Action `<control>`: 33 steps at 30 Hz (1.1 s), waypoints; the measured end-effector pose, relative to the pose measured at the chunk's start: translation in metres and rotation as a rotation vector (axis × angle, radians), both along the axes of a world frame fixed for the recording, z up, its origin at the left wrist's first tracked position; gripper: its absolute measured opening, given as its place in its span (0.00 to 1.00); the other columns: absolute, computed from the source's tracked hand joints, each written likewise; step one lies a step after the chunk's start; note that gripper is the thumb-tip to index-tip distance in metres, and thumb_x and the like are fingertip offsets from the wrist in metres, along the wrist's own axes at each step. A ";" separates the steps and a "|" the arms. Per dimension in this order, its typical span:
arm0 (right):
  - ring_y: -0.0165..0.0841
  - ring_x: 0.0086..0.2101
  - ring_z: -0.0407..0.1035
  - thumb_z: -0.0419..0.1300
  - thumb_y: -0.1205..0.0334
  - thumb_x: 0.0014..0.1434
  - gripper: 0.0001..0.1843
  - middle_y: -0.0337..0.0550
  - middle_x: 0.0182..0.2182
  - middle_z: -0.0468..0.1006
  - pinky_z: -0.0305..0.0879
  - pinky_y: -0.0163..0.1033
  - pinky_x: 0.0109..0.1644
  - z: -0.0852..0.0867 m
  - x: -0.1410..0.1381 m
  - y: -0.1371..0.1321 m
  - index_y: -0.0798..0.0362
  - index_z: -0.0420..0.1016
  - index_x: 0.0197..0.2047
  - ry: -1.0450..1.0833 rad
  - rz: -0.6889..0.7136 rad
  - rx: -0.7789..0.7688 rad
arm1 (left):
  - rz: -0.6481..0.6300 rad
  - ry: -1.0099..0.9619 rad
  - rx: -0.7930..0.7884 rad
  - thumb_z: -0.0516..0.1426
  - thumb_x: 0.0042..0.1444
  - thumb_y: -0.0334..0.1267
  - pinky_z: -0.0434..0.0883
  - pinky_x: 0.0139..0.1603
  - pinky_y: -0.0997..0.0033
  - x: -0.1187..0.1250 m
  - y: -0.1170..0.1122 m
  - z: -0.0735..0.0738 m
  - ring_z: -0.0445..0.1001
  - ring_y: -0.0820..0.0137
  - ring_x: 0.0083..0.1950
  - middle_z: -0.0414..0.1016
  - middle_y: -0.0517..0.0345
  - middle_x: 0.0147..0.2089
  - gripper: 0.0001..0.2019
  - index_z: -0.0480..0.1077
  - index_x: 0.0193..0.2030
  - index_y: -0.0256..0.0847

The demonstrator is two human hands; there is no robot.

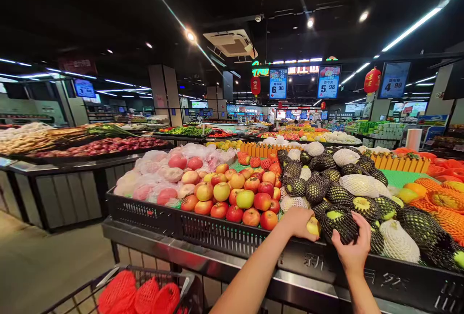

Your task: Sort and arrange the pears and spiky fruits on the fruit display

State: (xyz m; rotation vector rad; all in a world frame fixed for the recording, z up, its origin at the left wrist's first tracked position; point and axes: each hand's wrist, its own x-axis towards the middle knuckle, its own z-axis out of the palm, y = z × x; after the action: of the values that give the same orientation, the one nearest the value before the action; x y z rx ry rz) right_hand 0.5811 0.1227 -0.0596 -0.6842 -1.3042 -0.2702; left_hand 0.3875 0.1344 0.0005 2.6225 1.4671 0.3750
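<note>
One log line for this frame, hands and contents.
left hand: holds yellow fruit | right hand: on black-netted fruit | cart: red-netted fruit

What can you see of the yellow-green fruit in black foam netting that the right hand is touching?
The yellow-green fruit in black foam netting is roundish, wrapped in a black mesh sleeve that looks like soft foam, with bare pale green skin showing at its top opening. It lies at the front of the black plastic display crate, among similar netted fruits. The right hand rests on its near side with spread fingers. The left hand, just beside it, holds a bare yellow fruit.
</note>
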 end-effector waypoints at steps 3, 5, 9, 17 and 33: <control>0.52 0.51 0.69 0.67 0.54 0.55 0.29 0.61 0.51 0.72 0.65 0.68 0.57 0.001 -0.003 -0.004 0.59 0.71 0.56 0.016 -0.019 0.019 | -0.072 -0.011 -0.177 0.73 0.46 0.42 0.76 0.50 0.63 -0.007 0.009 0.013 0.80 0.55 0.49 0.80 0.54 0.50 0.30 0.73 0.55 0.45; 0.53 0.51 0.69 0.68 0.55 0.55 0.30 0.63 0.51 0.72 0.65 0.69 0.56 0.003 -0.006 -0.008 0.60 0.71 0.57 -0.006 -0.059 0.039 | -0.095 -0.016 -0.252 0.73 0.44 0.36 0.76 0.52 0.62 -0.010 0.011 0.020 0.80 0.55 0.50 0.80 0.54 0.52 0.30 0.74 0.56 0.43; 0.54 0.51 0.70 0.69 0.57 0.54 0.32 0.65 0.52 0.72 0.68 0.67 0.54 0.003 -0.014 -0.014 0.60 0.70 0.59 -0.108 -0.136 0.077 | -0.118 -0.182 -0.192 0.68 0.47 0.29 0.70 0.65 0.55 -0.011 -0.009 0.029 0.73 0.52 0.62 0.71 0.46 0.65 0.40 0.64 0.69 0.39; 0.53 0.54 0.69 0.64 0.59 0.61 0.31 0.63 0.56 0.69 0.70 0.65 0.54 -0.016 -0.008 -0.004 0.55 0.65 0.65 -0.267 -0.032 0.066 | -0.010 -0.847 -0.030 0.69 0.49 0.41 0.62 0.73 0.53 0.036 -0.053 -0.006 0.66 0.54 0.67 0.67 0.46 0.66 0.39 0.63 0.68 0.41; 0.40 0.47 0.79 0.56 0.62 0.70 0.14 0.51 0.50 0.82 0.79 0.46 0.50 -0.021 0.003 0.000 0.50 0.76 0.56 -0.207 0.126 -0.136 | 0.036 -1.415 0.007 0.64 0.43 0.53 0.59 0.72 0.42 0.041 -0.017 -0.059 0.65 0.44 0.65 0.64 0.27 0.64 0.43 0.56 0.61 0.28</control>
State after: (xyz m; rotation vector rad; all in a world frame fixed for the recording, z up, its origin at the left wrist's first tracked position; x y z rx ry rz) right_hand 0.5843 0.1223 -0.0807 -0.6989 -1.5686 -0.1537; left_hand 0.4280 0.1177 -0.0583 1.4711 0.8915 1.7030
